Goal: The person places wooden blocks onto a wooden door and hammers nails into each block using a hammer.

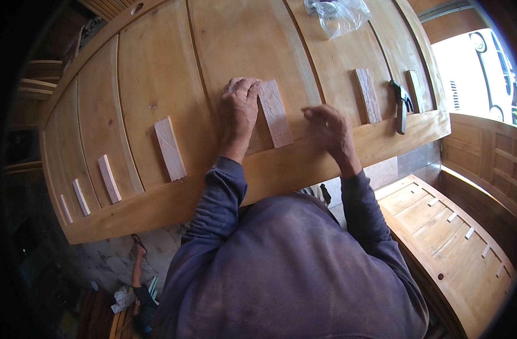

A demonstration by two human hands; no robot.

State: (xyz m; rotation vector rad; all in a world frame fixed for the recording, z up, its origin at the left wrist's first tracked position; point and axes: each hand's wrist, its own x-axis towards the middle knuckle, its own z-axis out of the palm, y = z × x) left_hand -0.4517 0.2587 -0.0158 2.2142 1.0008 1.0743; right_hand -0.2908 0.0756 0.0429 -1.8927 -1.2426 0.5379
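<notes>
A large varnished wooden door panel (258, 53) lies flat before me, with short pale wood blocks spaced in a row along its near edge. My left hand (239, 110) has its curled fingers against the upper left corner of one wide block (276, 116), gripping it there; the fingertips are partly hidden. To the right of that block, my right hand (332, 129) hovers above the panel's near rail. Its fingers are bent and smeared by motion, and I cannot see anything in them. A claw hammer (402, 107) rests farther right, between two other blocks.
A clear plastic bag (342, 17) lies on the panel's far side. More blocks, such as one pale block (171, 148), sit to the left. A second wooden panel (448, 248) with small blocks stands lower right. Another person's leg (138, 263) shows at lower left.
</notes>
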